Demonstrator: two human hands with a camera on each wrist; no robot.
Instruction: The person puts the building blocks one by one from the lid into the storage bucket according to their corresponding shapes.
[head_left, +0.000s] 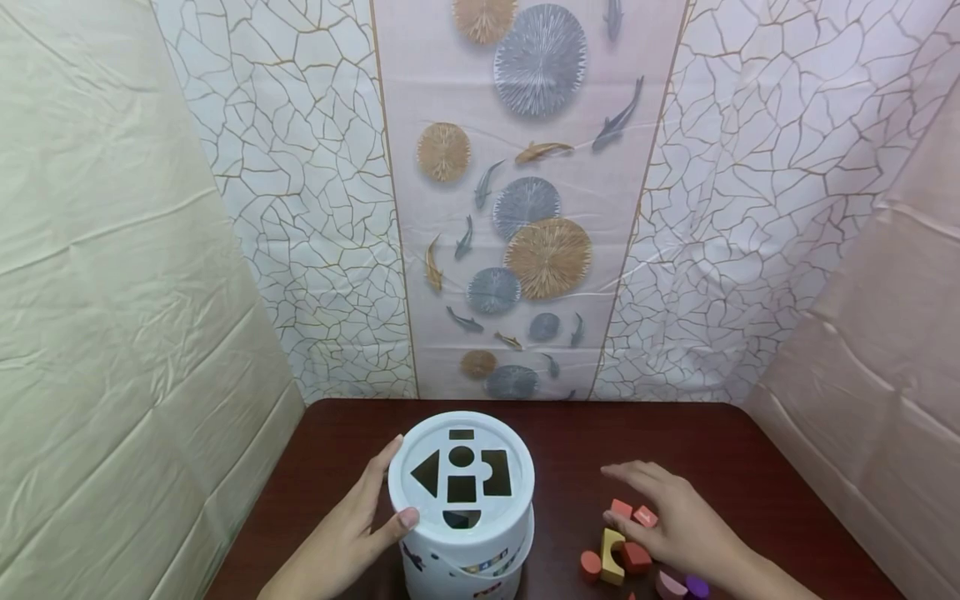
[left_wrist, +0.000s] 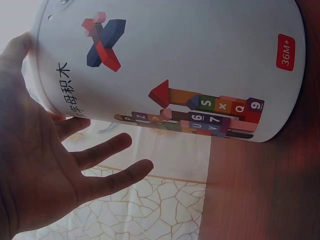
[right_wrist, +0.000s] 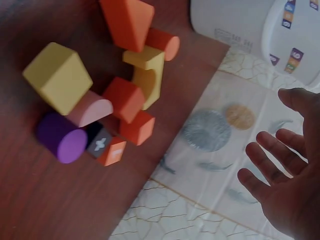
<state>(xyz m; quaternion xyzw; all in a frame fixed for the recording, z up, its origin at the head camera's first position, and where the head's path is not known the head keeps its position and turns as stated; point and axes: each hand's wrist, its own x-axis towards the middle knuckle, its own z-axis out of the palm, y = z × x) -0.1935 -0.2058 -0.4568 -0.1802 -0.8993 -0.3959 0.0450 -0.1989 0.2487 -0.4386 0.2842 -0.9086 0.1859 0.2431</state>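
Observation:
A white bucket [head_left: 420, 521] stands near the front of the table, its lid [head_left: 480, 521] pierced by several shaped holes. My left hand [head_left: 348, 525] rests at the lid's left rim, thumb on top; in the left wrist view the other fingers are spread beside the bucket wall [left_wrist: 200, 55]. My right hand [head_left: 675, 517] hovers over a group of blocks, fingers extended, holding nothing. Among them are a yellow arch block [head_left: 611, 557], a red cylinder [head_left: 590, 566], a pink half-round block [right_wrist: 91, 108], a purple cylinder [right_wrist: 62, 137], a yellow block [right_wrist: 58, 78] and an orange triangular block [right_wrist: 127, 25].
The dark red-brown table [head_left: 570, 450] reaches back to a patterned cloth [head_left: 517, 333]. Plain cloth hangs on the left [head_left: 135, 333] and right [head_left: 870, 375]. A black block with a white mark [right_wrist: 98, 140] lies beside the purple cylinder.

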